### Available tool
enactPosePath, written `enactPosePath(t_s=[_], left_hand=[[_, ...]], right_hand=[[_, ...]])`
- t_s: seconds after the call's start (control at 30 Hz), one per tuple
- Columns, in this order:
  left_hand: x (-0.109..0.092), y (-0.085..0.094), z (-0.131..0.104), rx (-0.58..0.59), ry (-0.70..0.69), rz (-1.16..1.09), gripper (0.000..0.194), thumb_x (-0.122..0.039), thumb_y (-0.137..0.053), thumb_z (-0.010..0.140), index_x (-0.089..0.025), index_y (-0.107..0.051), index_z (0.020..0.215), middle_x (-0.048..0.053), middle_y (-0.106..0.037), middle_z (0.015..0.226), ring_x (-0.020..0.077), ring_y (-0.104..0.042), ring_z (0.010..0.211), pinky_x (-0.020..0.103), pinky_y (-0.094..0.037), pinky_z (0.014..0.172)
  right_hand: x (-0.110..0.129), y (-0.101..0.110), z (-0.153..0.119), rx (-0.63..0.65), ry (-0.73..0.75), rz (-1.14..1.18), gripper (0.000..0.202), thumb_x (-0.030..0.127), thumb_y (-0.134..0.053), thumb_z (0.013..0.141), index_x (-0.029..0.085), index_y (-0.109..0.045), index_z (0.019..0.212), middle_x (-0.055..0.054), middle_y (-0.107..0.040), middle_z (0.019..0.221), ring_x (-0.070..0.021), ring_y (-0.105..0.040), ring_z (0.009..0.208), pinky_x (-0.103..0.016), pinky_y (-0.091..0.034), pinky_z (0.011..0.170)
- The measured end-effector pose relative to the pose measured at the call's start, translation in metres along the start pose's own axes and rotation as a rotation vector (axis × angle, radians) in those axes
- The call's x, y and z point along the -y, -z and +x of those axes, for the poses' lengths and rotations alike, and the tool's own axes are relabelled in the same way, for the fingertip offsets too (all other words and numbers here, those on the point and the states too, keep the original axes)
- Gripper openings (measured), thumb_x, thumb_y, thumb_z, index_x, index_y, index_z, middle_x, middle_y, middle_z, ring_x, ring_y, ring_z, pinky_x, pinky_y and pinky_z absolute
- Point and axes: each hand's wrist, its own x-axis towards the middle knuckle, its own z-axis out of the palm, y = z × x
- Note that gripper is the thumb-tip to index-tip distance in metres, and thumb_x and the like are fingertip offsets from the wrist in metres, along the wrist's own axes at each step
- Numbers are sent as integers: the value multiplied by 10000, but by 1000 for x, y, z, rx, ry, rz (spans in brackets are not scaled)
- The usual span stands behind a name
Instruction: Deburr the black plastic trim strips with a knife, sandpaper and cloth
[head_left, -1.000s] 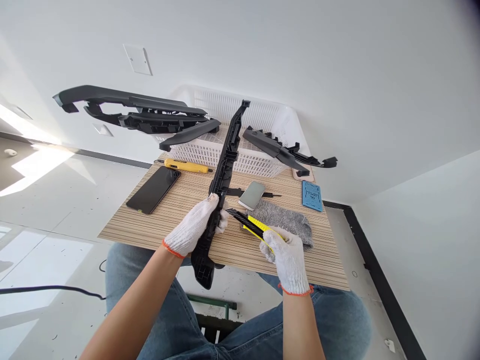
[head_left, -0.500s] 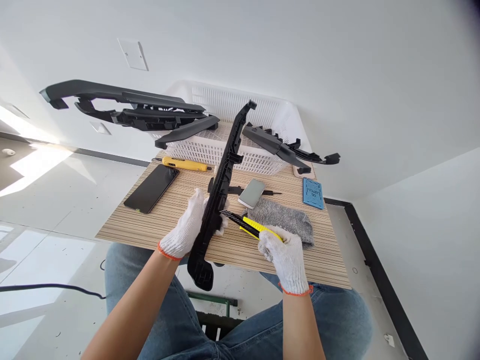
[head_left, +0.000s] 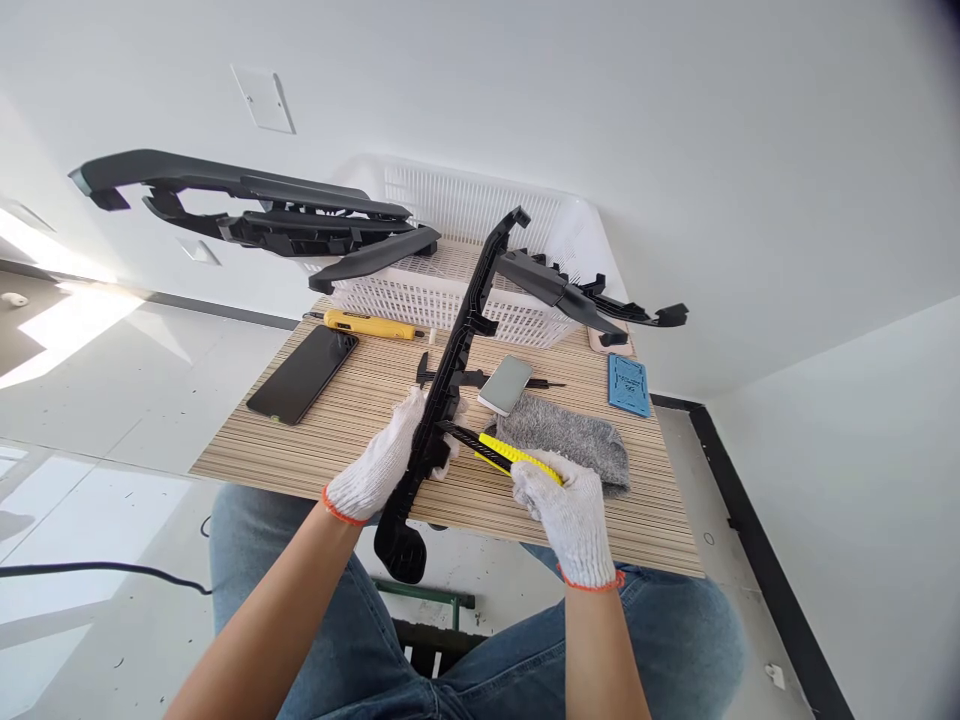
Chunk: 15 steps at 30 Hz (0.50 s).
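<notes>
A long black plastic trim piece (head_left: 457, 365) slants over the front of the board, its ribbed side facing me. My left hand (head_left: 384, 455), in a white knit glove, is closed around its lower middle, with fingertips showing on the right side. In my gloved right hand (head_left: 562, 500) is a yellow utility knife (head_left: 517, 456), gripped by its handle. The knife's dark blade reaches left and meets the trim piece near my left fingers; whether it cuts in cannot be made out. A grey cloth (head_left: 566, 438) lies just behind the knife.
A white plastic basket (head_left: 442, 300) at the back bears several black trim pieces (head_left: 300, 215). On the wood-grain board (head_left: 300, 455) lie a black phone (head_left: 304, 375), a yellow tool (head_left: 371, 325), a caliper (head_left: 472, 378), a grey-green box (head_left: 506, 385) and a blue card-like block (head_left: 628, 384).
The trim piece's upper end has tipped slightly right, and my left hand has shifted a little right with it. The knife stays at the piece, its handle marginally further left.
</notes>
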Motion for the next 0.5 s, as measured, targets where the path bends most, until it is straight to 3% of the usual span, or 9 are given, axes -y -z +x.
enactPosePath(t_s=[0.33, 0.5], left_hand=[[-1, -1, 1, 28, -6, -25, 839, -883, -465, 833, -139, -672, 1159, 23, -639, 635, 141, -508, 451, 265, -395, 436], [2, 1, 1, 45, -13, -51, 778, -841, -460, 879, -144, -678, 1147, 23, -639, 648, 140, -524, 464, 262, -411, 447]], right_hand=[[-3, 0, 2, -9, 5, -13, 438, 503, -875, 645, 138, -835, 883, -21, -640, 577, -137, -533, 523, -234, -384, 455], [-1, 0, 1, -7, 38, -17, 430, 508, -874, 651, 142, -839, 874, -22, -634, 588, -141, -533, 531, -243, -390, 455]])
